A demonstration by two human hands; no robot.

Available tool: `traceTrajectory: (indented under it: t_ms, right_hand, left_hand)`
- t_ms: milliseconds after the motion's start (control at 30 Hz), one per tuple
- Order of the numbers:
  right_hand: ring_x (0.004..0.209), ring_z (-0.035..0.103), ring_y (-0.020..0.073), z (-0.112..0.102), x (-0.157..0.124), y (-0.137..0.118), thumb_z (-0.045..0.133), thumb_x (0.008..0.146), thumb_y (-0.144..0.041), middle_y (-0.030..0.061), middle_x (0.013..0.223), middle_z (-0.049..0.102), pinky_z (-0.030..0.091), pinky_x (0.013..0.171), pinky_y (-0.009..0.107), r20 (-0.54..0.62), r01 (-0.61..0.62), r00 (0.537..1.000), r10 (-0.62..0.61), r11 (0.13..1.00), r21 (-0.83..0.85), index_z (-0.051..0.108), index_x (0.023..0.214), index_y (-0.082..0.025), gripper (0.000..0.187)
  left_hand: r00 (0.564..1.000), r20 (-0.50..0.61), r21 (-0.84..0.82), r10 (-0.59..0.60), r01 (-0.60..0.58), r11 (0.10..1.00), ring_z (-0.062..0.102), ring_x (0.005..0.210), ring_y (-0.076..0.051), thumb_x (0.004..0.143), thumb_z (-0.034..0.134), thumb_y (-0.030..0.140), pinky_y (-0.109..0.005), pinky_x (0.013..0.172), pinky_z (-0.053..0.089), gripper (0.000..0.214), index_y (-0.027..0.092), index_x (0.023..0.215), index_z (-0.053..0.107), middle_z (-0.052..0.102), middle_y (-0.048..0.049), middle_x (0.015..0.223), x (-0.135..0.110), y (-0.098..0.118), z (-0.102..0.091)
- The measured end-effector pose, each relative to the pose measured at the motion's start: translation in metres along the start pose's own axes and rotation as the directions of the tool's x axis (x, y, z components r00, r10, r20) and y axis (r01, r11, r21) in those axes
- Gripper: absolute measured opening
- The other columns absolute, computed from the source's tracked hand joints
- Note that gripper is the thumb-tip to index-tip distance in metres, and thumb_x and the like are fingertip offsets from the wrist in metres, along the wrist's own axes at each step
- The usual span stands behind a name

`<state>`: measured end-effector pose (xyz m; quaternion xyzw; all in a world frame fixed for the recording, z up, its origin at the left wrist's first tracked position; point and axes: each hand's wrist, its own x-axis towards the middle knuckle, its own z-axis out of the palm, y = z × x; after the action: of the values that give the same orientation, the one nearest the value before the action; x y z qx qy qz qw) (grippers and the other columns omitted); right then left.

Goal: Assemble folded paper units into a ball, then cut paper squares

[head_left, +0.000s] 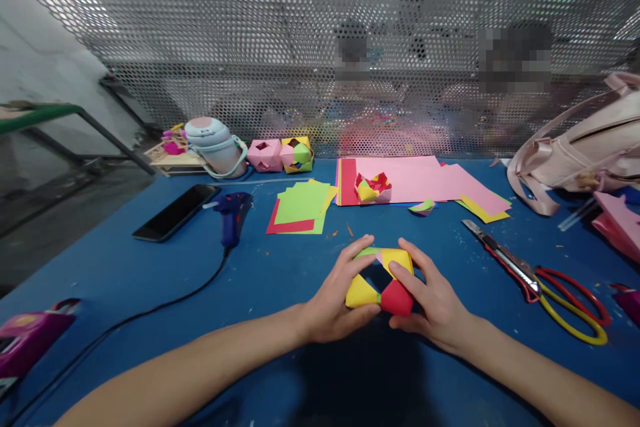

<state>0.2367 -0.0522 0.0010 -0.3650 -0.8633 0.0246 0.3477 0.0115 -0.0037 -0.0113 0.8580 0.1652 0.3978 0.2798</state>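
Note:
Between my two hands is a folded paper cube [364,292] with yellow, red, green and pink panels and a square opening facing me. My left hand [336,303] grips its left side, thumb along the lower edge and fingers over the top. On the right side, my right hand [434,303] has its fingers on the top and front, with the thumb low by the red panel. Beyond the hands, a partly built paper piece [373,189] in red, yellow and pink sits on pink paper sheets [405,173]. Near it lies a small folded green and pink strip [423,207].
Left on the blue table are a glue gun [231,217] with its cord, a phone [175,213] and square green paper [305,203]. Finished paper cubes [265,155] and a lidded cup [215,147] stand behind. Rightward lie a utility knife [505,260], scissors [575,307] and a pink bag [595,140].

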Motion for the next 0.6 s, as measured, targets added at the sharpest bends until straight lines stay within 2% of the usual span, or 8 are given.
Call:
traceTrajectory:
  t_ms: [167,333,467,600]
  right_hand:
    - [0.137,0.036,0.0346,0.0007,0.0009,-0.0007,0.062,0.087,-0.043,0.0177,0.157,0.017,0.046,0.099,0.051,-0.005,0.027,1.000,-0.028,0.999,-0.021,0.018,0.152,-0.028,0.080]
    - [0.136,0.036,0.0352,0.0013,0.0016,-0.0007,0.059,0.088,-0.045,0.0196,0.155,0.020,0.046,0.098,0.053,0.002,0.017,1.000,-0.017,0.999,-0.048,0.016,0.152,-0.028,0.079]
    - [0.136,0.035,0.0342,0.0016,0.0018,-0.0019,0.060,0.088,-0.043,0.0196,0.154,0.023,0.046,0.099,0.052,-0.004,0.009,1.000,-0.009,0.999,-0.049,0.017,0.152,-0.027,0.078]
    - [0.137,0.035,0.0327,0.0050,0.0003,-0.0022,0.060,0.088,-0.042,0.0193,0.154,0.022,0.046,0.100,0.050,0.004,0.001,1.000,-0.001,0.999,-0.036,0.018,0.152,-0.026,0.078]
  left_hand:
    - [0.998,-0.002,0.019,0.062,-0.062,0.998,0.021,0.143,-0.033,0.091,0.055,0.036,-0.055,0.113,0.026,0.065,0.024,0.146,0.021,0.023,-0.0197,0.149,0.0016,0.0004,0.0006]
    - [0.999,-0.004,0.029,0.034,-0.033,0.999,0.022,0.142,-0.033,0.091,0.056,0.036,-0.055,0.112,0.027,0.065,0.025,0.145,0.023,0.023,-0.0193,0.150,0.0019,-0.0010,0.0013]
    - [1.000,-0.019,-0.024,0.021,-0.022,0.999,0.023,0.142,-0.034,0.094,0.044,0.048,-0.054,0.112,0.027,0.060,0.024,0.145,0.025,0.021,-0.0184,0.152,0.0005,-0.0042,0.0012]
    - [0.999,-0.019,-0.052,-0.042,0.041,0.998,0.026,0.140,-0.030,0.097,0.036,0.048,-0.051,0.112,0.028,0.054,0.025,0.144,0.027,0.025,-0.0163,0.150,0.0000,-0.0031,0.0009]
